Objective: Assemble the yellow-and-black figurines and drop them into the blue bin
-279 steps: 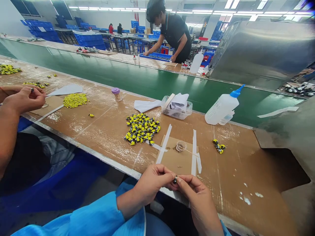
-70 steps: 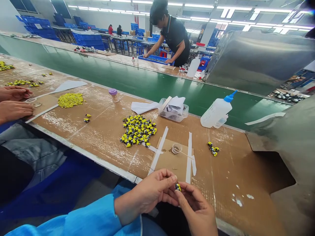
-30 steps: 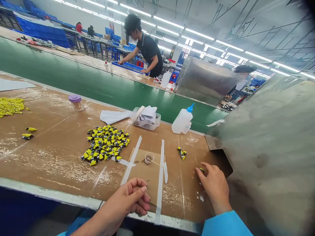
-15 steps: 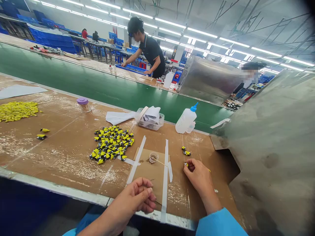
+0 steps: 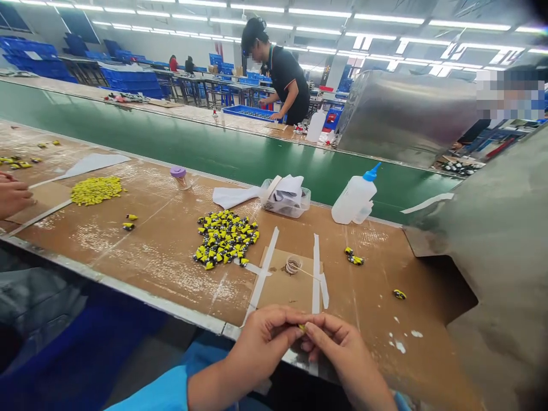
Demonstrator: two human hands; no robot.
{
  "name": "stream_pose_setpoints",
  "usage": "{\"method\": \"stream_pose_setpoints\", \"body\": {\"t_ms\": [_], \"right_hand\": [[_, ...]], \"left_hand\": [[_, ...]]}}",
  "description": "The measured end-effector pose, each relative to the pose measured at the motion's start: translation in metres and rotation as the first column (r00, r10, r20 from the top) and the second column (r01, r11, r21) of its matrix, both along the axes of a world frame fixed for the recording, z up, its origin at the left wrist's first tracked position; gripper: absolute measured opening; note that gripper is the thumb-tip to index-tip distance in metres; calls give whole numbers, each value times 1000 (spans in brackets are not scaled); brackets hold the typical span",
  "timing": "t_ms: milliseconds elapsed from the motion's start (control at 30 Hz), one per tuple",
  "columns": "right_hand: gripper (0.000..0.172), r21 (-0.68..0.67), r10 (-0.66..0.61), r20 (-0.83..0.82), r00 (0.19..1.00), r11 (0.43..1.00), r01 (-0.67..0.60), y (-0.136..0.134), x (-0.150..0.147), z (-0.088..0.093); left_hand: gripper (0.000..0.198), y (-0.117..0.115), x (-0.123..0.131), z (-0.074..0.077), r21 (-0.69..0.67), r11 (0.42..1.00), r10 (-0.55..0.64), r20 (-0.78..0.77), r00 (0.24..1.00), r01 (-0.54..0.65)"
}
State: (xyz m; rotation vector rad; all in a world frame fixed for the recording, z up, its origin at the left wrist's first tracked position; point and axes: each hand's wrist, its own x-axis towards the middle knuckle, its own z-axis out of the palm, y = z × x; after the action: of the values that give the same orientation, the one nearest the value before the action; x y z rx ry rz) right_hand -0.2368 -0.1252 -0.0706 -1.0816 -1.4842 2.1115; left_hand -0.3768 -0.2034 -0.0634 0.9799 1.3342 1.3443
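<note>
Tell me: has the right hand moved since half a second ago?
Yes: leftward and toward the camera. The right hand was right of the cardboard pad's right tape strip; now it meets the left hand over that strip's near end.

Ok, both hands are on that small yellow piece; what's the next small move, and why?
Probably free the right hand to take the thin stick, leaving the small yellow piece pinched in the left hand. Both hands hold the piece now, and the stick juts from the round cup just beyond them, seemingly within reach.
</note>
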Motion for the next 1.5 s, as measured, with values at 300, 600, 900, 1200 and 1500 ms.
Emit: {"method": "stream_pose_setpoints", "body": {"t_ms": [300, 600, 900, 1200, 1500], "right_hand": [[30, 198, -253, -57, 966, 945, 259, -17, 1, -15], [21, 560, -196, -19, 980, 810, 173, -20, 2, -25], [16, 786, -197, -16, 980, 603, 133, -23, -3, -16], [15, 794, -273, 6, 962, 586, 161, -22, -1, -11], [14, 889, -280, -9, 960, 438, 136, -25, -2, -14]], "left_hand": [[30, -2, -3, 0, -310, 949, 238, 576, 782, -60], [30, 0, -4, 0, -299, 953, 220, 551, 805, -56], [27, 0, -5, -1, -190, 981, 103, 672, 733, 36], [19, -2, -6, -6, -182, 983, 108, 722, 684, 37], [17, -3, -5, -3, -202, 979, 126, 705, 698, 28]]}}
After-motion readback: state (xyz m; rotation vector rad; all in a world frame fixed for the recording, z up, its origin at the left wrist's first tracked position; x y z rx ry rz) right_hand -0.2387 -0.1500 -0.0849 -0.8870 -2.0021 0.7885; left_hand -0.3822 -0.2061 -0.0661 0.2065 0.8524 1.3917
